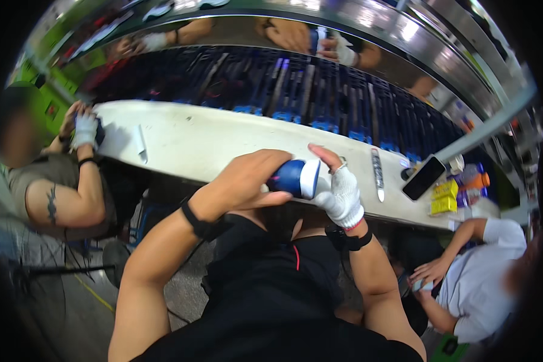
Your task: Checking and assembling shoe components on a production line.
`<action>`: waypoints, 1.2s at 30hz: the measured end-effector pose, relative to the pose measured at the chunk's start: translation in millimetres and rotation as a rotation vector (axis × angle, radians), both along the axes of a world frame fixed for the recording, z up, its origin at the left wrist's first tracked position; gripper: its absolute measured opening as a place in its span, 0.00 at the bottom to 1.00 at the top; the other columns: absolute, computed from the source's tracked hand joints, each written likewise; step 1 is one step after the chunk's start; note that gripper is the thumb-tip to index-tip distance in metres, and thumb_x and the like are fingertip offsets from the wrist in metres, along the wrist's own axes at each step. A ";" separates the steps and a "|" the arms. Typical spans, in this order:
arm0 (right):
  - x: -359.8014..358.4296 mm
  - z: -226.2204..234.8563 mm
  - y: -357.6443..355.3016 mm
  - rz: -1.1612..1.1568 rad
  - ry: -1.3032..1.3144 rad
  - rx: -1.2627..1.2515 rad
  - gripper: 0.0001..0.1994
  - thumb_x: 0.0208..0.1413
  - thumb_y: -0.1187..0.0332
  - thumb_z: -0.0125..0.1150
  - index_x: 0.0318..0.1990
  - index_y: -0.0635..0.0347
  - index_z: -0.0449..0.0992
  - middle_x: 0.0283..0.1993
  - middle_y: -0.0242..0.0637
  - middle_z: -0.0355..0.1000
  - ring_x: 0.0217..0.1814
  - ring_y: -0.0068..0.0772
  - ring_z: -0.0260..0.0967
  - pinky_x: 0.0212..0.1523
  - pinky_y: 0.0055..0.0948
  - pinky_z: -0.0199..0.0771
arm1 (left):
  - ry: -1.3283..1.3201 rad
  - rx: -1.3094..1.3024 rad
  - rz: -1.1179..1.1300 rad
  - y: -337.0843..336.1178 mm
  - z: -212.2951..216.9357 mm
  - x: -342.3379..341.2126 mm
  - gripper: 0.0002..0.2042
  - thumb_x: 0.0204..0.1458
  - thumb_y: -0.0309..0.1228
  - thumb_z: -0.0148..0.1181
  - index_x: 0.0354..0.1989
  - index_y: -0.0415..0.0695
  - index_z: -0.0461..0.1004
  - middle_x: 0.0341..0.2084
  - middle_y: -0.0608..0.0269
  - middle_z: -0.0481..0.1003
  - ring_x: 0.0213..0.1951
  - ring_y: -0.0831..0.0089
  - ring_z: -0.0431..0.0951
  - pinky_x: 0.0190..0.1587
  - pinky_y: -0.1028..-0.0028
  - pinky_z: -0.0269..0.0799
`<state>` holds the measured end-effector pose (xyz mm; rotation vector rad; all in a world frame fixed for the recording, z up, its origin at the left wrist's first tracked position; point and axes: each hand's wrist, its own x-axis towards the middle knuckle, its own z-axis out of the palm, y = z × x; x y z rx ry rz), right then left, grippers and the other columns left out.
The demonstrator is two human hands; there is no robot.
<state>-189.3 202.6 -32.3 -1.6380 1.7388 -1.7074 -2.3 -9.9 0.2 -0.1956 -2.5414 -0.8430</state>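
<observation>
Near the front edge of the white bench, in the middle of the view, is a blue shoe (pixel 286 178) with a white sole (pixel 309 178), tilted so the sole faces right. My left hand (pixel 247 178) is bare and closed around its left end, thumb below and fingers above. My right hand (pixel 342 192), in a white fingerless-tipped glove, is beside the sole with thumb and fingers spread apart. Whether it touches the sole I cannot tell. The far side of the shoe is hidden.
Along the white bench (pixel 181 136) lie a marker pen (pixel 377 174), a black phone (pixel 425 177), yellow boxes (pixel 444 196) and a white tube (pixel 140 143). Behind runs a dark slatted conveyor (pixel 295 90). Co-workers sit left (pixel 66 187) and right (pixel 489 271). A slanting post (pixel 489 123) stands at right.
</observation>
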 end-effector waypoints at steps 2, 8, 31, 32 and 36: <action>5.8 6.4 -12.2 0.063 -0.074 -0.023 0.50 0.52 0.45 0.84 0.76 0.63 0.67 0.80 0.54 0.66 0.83 0.51 0.63 0.82 0.48 0.59 | -0.092 0.068 -0.020 13.5 10.8 -17.4 0.32 0.54 0.42 0.78 0.65 0.40 0.75 0.52 0.44 0.83 0.52 0.42 0.85 0.57 0.55 0.81; 8.3 -21.4 -44.2 0.038 -0.244 -0.147 0.27 0.61 0.64 0.72 0.64 0.63 0.71 0.73 0.56 0.70 0.76 0.48 0.69 0.77 0.45 0.65 | -0.329 0.080 0.104 10.2 24.0 -32.0 0.36 0.44 0.40 0.84 0.62 0.42 0.77 0.45 0.43 0.85 0.48 0.40 0.86 0.53 0.53 0.82; -22.5 -33.8 -34.0 0.009 -0.640 -0.294 0.30 0.73 0.38 0.61 0.63 0.53 0.68 0.60 0.34 0.66 0.64 0.34 0.70 0.69 0.40 0.72 | -0.248 -0.128 -0.010 22.0 30.4 -84.3 0.29 0.44 0.36 0.79 0.51 0.34 0.74 0.34 0.38 0.84 0.41 0.36 0.85 0.46 0.47 0.81; -24.5 -44.0 -30.7 0.019 -0.662 -0.318 0.29 0.73 0.38 0.61 0.63 0.53 0.68 0.60 0.35 0.67 0.64 0.34 0.70 0.69 0.40 0.73 | -0.242 -0.133 -0.010 27.8 25.2 -84.7 0.28 0.42 0.36 0.80 0.49 0.36 0.75 0.34 0.40 0.84 0.40 0.37 0.86 0.46 0.48 0.82; -10.2 -33.5 -6.5 -0.013 -0.702 -0.242 0.35 0.74 0.38 0.55 0.70 0.62 0.67 0.66 0.42 0.70 0.75 0.41 0.65 0.78 0.43 0.63 | -0.253 -0.281 -0.076 44.4 34.9 -85.8 0.27 0.42 0.32 0.80 0.48 0.33 0.75 0.33 0.41 0.84 0.37 0.42 0.88 0.42 0.51 0.84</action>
